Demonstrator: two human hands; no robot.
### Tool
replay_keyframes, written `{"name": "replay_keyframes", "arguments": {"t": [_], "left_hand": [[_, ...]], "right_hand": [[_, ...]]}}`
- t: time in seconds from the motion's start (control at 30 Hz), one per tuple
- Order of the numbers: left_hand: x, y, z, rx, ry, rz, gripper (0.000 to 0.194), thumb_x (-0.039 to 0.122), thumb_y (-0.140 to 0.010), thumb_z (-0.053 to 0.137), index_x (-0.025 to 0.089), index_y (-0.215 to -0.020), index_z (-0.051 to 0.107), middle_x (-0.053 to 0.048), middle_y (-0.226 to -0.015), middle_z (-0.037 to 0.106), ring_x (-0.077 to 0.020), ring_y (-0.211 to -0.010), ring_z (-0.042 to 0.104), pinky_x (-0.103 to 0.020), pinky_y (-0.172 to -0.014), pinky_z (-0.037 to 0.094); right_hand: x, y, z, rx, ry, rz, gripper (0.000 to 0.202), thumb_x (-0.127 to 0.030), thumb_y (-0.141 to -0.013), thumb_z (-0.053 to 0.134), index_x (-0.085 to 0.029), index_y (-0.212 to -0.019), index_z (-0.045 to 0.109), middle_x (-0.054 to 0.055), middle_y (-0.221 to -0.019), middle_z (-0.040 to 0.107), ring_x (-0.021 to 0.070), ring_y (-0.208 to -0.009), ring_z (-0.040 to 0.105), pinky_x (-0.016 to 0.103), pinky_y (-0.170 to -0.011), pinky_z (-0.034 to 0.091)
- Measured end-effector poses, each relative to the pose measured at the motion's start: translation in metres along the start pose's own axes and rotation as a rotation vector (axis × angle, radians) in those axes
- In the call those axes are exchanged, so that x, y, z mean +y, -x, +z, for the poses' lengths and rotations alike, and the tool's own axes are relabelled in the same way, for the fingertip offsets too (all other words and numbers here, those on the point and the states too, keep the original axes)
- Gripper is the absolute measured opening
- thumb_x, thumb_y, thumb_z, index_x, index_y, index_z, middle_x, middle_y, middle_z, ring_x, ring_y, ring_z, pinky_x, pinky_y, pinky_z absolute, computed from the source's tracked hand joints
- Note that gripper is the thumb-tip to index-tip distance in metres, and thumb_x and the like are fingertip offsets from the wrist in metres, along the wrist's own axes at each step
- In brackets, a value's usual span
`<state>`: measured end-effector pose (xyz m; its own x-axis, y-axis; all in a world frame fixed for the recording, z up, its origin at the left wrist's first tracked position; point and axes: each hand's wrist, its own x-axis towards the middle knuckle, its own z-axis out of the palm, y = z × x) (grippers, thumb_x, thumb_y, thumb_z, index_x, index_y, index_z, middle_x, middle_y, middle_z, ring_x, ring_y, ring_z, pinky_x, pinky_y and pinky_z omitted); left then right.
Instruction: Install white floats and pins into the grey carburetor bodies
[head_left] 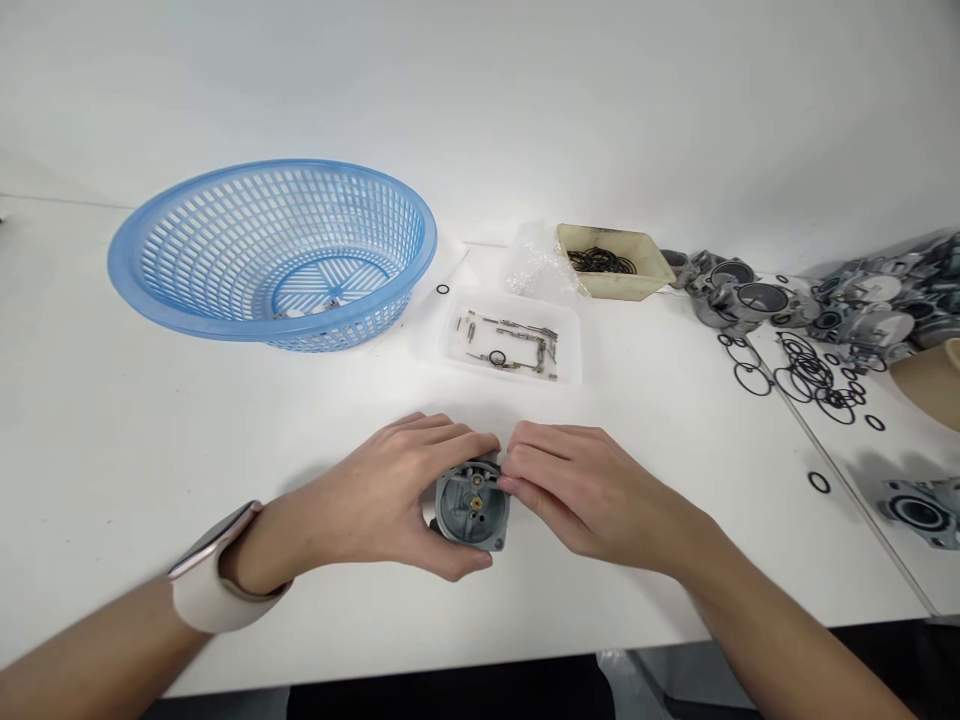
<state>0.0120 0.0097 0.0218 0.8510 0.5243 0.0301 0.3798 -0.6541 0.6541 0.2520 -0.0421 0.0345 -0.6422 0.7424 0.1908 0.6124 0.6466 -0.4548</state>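
A grey metal carburetor body (457, 522) stands near the table's front edge, its open bowl side facing up with brass jets in the middle. My left hand (405, 490) is wrapped around it from the left, fingers along the far side and thumb along the near side. At its upper right edge, my right hand (574, 485) has thumb and fingertips pinched together. Whatever those fingertips hold is too small and hidden to make out. Beyond the hands lies a clear plastic tray (442, 345) with small metal pins and a black ring in it.
A blue plastic basket (420, 215) stands at the back left with a few small parts inside. Behind the tray is a cream bin (637, 285) of black rings. More carburetor bodies (757, 300) and loose O-rings (806, 370) spread across the right side.
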Motion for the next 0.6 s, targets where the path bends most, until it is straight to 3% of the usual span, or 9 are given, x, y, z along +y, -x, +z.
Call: {"name": "replay_keyframes", "arguments": {"t": [0.37, 0.5, 0.6], "left_hand": [[0.000, 0.001, 0.002, 0.021, -0.040, 0.008, 0.067, 0.051, -0.076, 0.083, 0.022, -0.131, 0.058, 0.000, -0.106, 0.073, -0.0244, -0.098, 0.070, -0.040, -0.100, 0.045], [0.000, 0.001, 0.002, 0.023, -0.055, 0.002, 0.066, 0.051, -0.074, 0.083, 0.022, -0.128, 0.061, -0.001, -0.104, 0.073, -0.0256, -0.097, 0.070, -0.041, -0.098, 0.046], [0.000, 0.001, 0.001, 0.015, -0.038, 0.003, 0.066, 0.049, -0.073, 0.084, 0.021, -0.128, 0.061, -0.002, -0.104, 0.072, -0.0257, -0.095, 0.069, -0.041, -0.096, 0.047]], "right_hand": [[-0.006, 0.004, 0.012, 0.176, 0.315, -0.097, 0.026, -0.004, -0.102, 0.050, -0.016, -0.085, 0.065, 0.001, -0.078, 0.063, 0.0142, -0.064, 0.051, 0.030, -0.062, 0.040], [-0.002, 0.007, 0.006, 0.142, 0.154, -0.060, 0.016, -0.015, -0.105, 0.052, -0.016, -0.097, 0.066, 0.003, -0.085, 0.066, 0.0149, -0.069, 0.056, 0.029, -0.066, 0.044], [0.002, 0.009, 0.001, 0.088, 0.017, -0.035, 0.014, -0.013, -0.104, 0.052, -0.017, -0.100, 0.065, 0.003, -0.090, 0.066, 0.0146, -0.073, 0.057, 0.028, -0.068, 0.045]]}}
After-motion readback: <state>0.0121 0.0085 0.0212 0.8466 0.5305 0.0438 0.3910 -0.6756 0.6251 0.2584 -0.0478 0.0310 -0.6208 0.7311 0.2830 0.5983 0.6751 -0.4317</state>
